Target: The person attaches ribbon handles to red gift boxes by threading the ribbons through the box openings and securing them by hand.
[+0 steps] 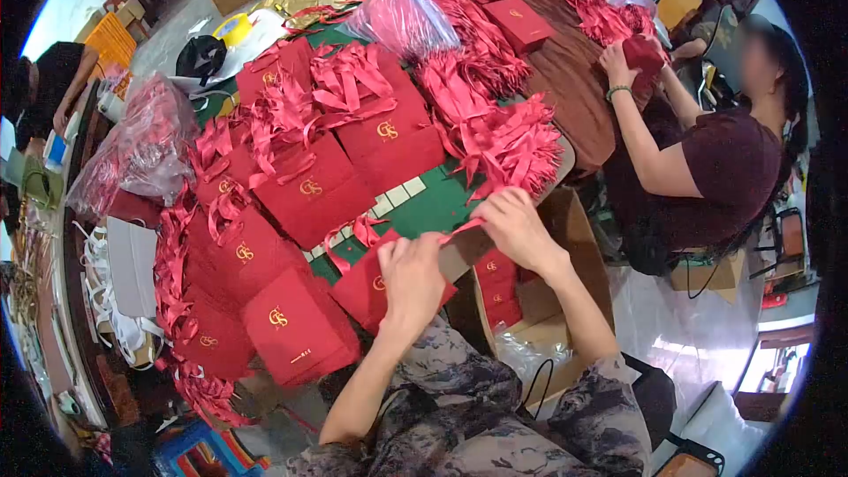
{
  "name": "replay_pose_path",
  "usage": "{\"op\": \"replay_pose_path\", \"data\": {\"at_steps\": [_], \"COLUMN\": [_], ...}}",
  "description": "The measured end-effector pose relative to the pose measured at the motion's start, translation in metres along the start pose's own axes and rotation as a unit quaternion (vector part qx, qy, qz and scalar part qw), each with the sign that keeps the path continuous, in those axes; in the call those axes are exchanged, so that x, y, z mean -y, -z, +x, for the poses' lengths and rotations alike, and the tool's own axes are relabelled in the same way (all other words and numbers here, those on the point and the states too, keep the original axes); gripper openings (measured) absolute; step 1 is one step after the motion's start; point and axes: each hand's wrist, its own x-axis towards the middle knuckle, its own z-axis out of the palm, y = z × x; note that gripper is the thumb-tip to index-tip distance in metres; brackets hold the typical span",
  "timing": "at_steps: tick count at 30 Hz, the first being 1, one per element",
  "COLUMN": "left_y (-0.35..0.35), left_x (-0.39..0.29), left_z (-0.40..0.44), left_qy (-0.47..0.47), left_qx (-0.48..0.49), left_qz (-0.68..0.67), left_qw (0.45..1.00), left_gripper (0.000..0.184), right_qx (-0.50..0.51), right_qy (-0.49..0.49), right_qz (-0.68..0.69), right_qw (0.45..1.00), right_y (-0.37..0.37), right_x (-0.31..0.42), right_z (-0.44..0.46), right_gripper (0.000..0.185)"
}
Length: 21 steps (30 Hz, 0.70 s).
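Observation:
My left hand point(413, 281) is closed over the upper edge of a red gift bag point(355, 290) with a gold logo, partly hidden by the hand. A red ribbon point(461, 230) runs taut from there to my right hand point(517, 228), whose fingers pinch its other end. Beyond my hands, several red bags point(389, 137) with gold logos and ribbon handles lie in overlapping stacks. A thick bundle of loose red ribbons point(512, 141) is just past my right hand.
A cardboard box point(565, 300) holding red bags stands open by my right forearm. Green cloth point(428, 208) shows under the stacks. At the right, a co-worker point(707, 159) handles a dark red item. Plastic-wrapped ribbons point(406, 18) lie at the back; another person stands far left.

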Motion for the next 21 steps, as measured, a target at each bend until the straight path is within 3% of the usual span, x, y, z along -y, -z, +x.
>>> {"op": "replay_pose_path", "data": {"at_steps": [3,7,9,13,14,19,21], "left_y": [0.010,0.016,0.023,0.019,0.016,-0.009,-0.017], "left_x": [0.005,0.010,0.013,0.003,-0.003,-0.013,-0.012], "left_z": [-0.005,-0.010,-0.007,-0.002,-0.001,0.014,0.013], "left_qy": [0.036,0.065,0.122,0.028,0.041,0.007,0.011], "left_qx": [-0.034,-0.010,0.018,-0.045,-0.019,-0.019,0.054], "left_qz": [0.019,0.047,0.093,0.096,0.095,0.079,0.068], "left_qw": [0.999,0.997,0.988,0.994,0.994,0.997,0.996], "left_gripper": [0.017,0.015,0.014,0.020,0.032,0.048,0.050], "right_qx": [-0.003,-0.019,-0.012,0.024,0.045,0.035,-0.065], "right_qy": [-0.034,-0.034,-0.052,-0.027,-0.017,-0.023,-0.050], "right_qz": [-0.001,0.030,0.049,0.052,0.035,0.045,0.022], "right_qw": [0.999,0.999,0.997,0.998,0.998,0.998,0.996], "right_y": [0.000,0.001,0.002,0.005,0.003,-0.004,0.003], "right_x": [-0.012,-0.004,-0.005,-0.005,-0.005,-0.010,-0.007], "right_z": [0.001,0.007,0.007,0.011,0.012,0.023,0.024], "right_gripper": [0.022,0.018,0.013,0.012,0.012,0.021,0.030]}}
